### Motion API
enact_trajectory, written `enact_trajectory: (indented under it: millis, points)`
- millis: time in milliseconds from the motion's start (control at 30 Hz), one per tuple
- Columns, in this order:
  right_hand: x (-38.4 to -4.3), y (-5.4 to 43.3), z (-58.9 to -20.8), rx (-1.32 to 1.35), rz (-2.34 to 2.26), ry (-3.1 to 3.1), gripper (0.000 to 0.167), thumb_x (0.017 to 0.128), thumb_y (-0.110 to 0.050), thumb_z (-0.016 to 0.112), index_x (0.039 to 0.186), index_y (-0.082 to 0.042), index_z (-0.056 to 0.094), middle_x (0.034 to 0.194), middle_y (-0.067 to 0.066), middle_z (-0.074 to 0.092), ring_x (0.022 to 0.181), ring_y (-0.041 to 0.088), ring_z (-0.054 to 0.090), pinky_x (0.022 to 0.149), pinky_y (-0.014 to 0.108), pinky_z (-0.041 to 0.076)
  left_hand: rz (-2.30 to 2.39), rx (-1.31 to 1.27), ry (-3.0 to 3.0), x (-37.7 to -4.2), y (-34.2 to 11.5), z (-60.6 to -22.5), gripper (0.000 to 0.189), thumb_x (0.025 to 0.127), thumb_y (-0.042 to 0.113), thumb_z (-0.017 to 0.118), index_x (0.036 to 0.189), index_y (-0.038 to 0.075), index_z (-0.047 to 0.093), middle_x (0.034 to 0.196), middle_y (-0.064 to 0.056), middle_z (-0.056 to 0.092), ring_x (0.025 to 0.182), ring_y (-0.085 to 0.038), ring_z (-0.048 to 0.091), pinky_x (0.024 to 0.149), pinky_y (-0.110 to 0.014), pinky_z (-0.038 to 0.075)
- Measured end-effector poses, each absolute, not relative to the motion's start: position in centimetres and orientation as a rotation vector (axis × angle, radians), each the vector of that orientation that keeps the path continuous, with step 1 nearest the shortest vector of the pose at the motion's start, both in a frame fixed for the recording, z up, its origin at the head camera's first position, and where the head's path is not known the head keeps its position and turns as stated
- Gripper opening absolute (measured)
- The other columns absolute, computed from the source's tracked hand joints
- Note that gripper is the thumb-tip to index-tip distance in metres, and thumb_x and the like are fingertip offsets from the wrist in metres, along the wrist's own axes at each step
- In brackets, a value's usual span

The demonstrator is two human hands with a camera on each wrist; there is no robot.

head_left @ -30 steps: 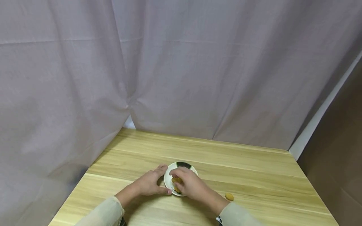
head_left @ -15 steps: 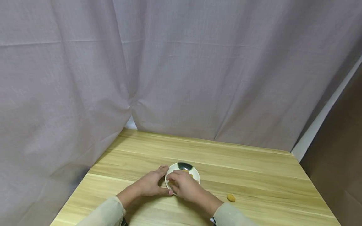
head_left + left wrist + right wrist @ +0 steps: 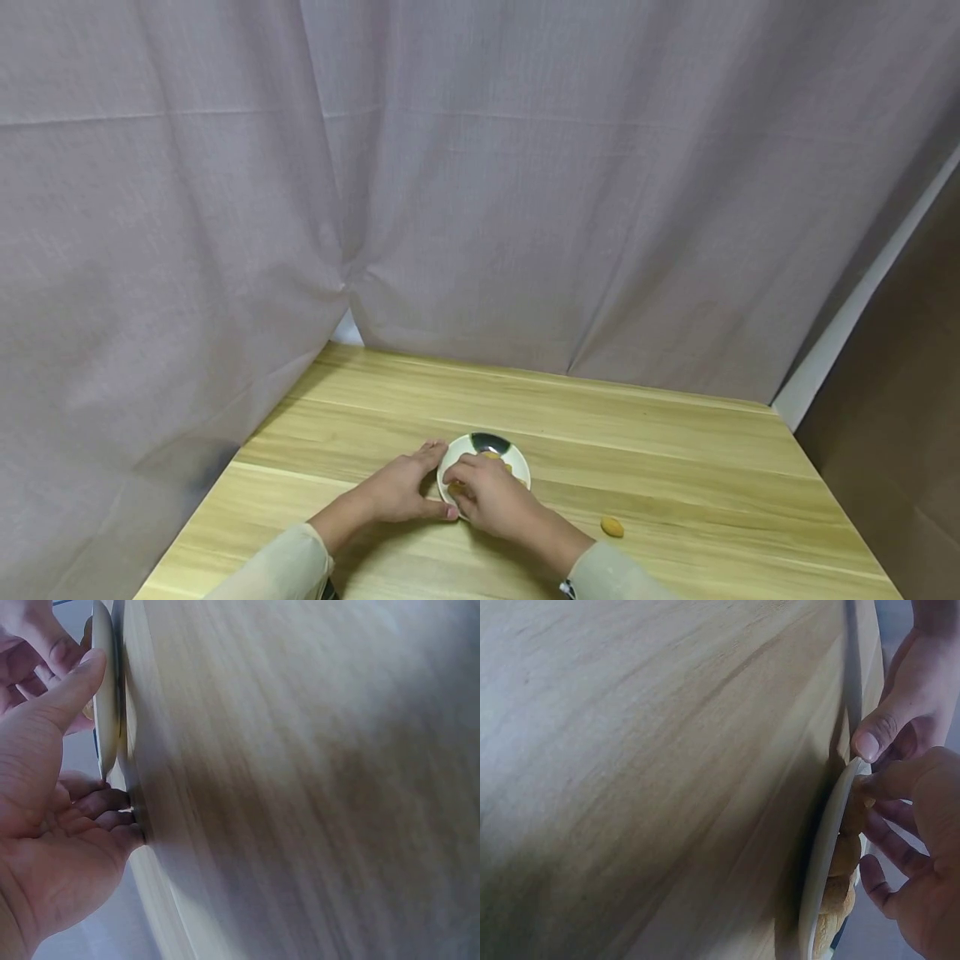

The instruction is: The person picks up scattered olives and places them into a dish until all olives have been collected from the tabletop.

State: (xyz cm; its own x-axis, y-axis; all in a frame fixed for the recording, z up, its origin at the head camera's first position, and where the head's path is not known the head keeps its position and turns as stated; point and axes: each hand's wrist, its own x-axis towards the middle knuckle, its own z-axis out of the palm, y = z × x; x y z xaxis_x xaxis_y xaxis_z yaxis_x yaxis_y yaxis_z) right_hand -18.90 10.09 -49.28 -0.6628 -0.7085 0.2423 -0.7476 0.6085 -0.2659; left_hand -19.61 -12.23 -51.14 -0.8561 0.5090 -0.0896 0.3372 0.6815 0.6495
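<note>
A small round white plate (image 3: 517,462) with a dark green patch lies on the table. Several golden-brown oval pieces (image 3: 845,855), perhaps small cakes, sit in a row on it. My left hand (image 3: 401,487) is at the plate's left side, thumb and fairly straight fingers spread along the rim. In the left wrist view its thumb touches the plate edge. My right hand (image 3: 498,496) reaches over the plate and pinches one golden-brown piece (image 3: 855,806) near the rim between thumb and fingers. From the head, that hand mostly hides this piece.
One more golden-brown oval piece (image 3: 612,527) lies alone on the wooden table (image 3: 675,450), right of the right forearm. Grey cloth (image 3: 480,208) hangs behind the table and along its left side. A brown panel (image 3: 900,400) stands at the right.
My right hand has moved a little left and nearer on the plate, uncovering pieces behind it; over the last half second it barely moves. My left hand stays at the rim.
</note>
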Motion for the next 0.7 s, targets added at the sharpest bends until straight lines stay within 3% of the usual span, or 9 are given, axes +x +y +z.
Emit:
enact_trajectory:
  millis: [267, 467, 700]
  points:
    - [-18.8, 10.6, -49.4, 1.19, 0.489, -2.73, 0.026, 0.097, -0.012, 0.083, 0.123, -0.013, 0.079, 0.116, -0.002, 0.08, 0.108, 0.018, 0.072, 0.097, 0.048, 0.065, 0.932, 0.676, 2.627, -19.7, -12.1, -50.9, 0.119, 0.091, 0.06, 0.087, 0.171, -0.006, 0.029, 0.18, -0.026, 0.029, 0.17, -0.043, 0.027, 0.138, -0.061, 0.028]
    - [-18.6, 10.8, -49.3, 1.148, 0.462, -2.773, 0.034, 0.099, -0.014, 0.082, 0.133, -0.014, 0.077, 0.125, -0.002, 0.081, 0.11, 0.017, 0.071, 0.1, 0.049, 0.064, 0.918, 0.69, 2.632, -20.0, -12.1, -51.1, 0.119, 0.09, 0.06, 0.087, 0.171, -0.006, 0.03, 0.179, -0.027, 0.03, 0.169, -0.043, 0.028, 0.138, -0.061, 0.028]
    - [-18.1, 11.4, -48.6, 1.067, 0.516, -2.792, 0.042, 0.099, -0.018, 0.082, 0.14, -0.014, 0.074, 0.135, 0.004, 0.076, 0.128, 0.026, 0.07, 0.104, 0.057, 0.061, 0.921, 0.685, 2.637, -20.3, -12.4, -51.4, 0.119, 0.089, 0.061, 0.088, 0.171, -0.005, 0.031, 0.179, -0.026, 0.031, 0.168, -0.044, 0.032, 0.137, -0.061, 0.03]
